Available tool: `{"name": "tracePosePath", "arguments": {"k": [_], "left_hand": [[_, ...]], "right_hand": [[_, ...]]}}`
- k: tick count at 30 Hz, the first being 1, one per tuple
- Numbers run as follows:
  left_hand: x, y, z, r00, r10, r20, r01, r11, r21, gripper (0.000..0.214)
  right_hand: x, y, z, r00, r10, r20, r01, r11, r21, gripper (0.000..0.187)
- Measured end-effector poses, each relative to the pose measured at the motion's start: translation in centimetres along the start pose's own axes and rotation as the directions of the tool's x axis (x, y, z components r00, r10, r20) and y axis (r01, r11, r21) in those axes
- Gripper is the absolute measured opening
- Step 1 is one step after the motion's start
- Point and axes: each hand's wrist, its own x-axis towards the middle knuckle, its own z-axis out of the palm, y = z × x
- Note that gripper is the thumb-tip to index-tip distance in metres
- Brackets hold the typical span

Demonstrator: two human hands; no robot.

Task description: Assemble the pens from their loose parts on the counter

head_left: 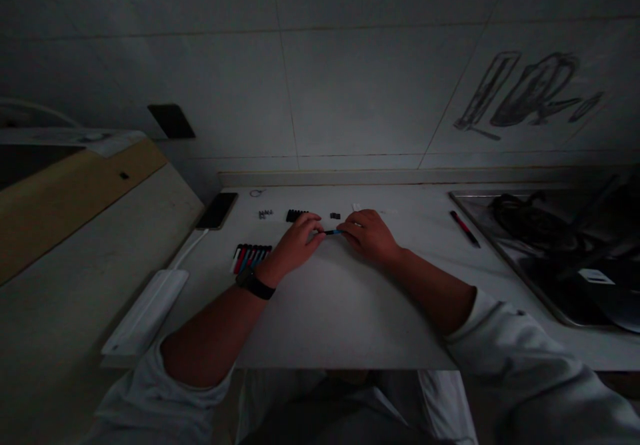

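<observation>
Both hands rest on a white table (340, 305) and meet over a thin blue pen-like piece (332, 232). My left hand (296, 240), with a dark watch at its wrist, pinches one end of the piece. My right hand (369, 234) grips the other end with curled fingers. Just left of my left hand lies a row of several red, blue and black pen pieces (251, 256). Beyond the hands sit a cluster of small black parts (295, 215), a few tiny grey springs (265, 214) and one small black part (335, 216).
A dark phone (218, 210) lies at the table's back left, with a white cable running to a white power bank (146, 312). A red pen (464, 228) lies to the right, beside a metal tray (555, 258) holding dark cables. A tiled wall stands behind.
</observation>
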Motion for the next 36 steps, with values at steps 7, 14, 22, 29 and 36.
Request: {"name": "tracePosePath", "arguments": {"k": [7,14,22,29,36], "left_hand": [[0.0,0.2,-0.3,0.998,-0.034,0.045,0.033,0.999,0.035,0.024],[0.1,0.4,-0.3,1.0,0.022,0.004,-0.022,0.998,0.059,0.017],[0.4,0.0,-0.7,0.986,-0.048,-0.161,0.052,0.998,0.019,0.011],[0.4,-0.3,-0.4,0.984,-0.052,-0.171,0.044,0.998,-0.048,0.018],[-0.2,0.4,-0.4,0.995,0.018,0.096,-0.016,1.0,-0.018,0.029]], "right_hand": [[0.0,0.0,0.0,1.0,-0.004,0.004,0.004,1.0,0.01,0.024],[0.1,-0.3,0.2,0.999,0.021,0.044,-0.022,1.0,0.022,0.027],[0.4,1.2,-1.1,0.986,0.16,-0.036,-0.155,0.982,0.108,0.025],[1.6,1.2,-1.4,0.853,0.512,0.1,-0.398,0.514,0.76,0.031],[2.9,1.9,-2.8,0.737,0.656,0.161,-0.318,0.127,0.939,0.037]]}}
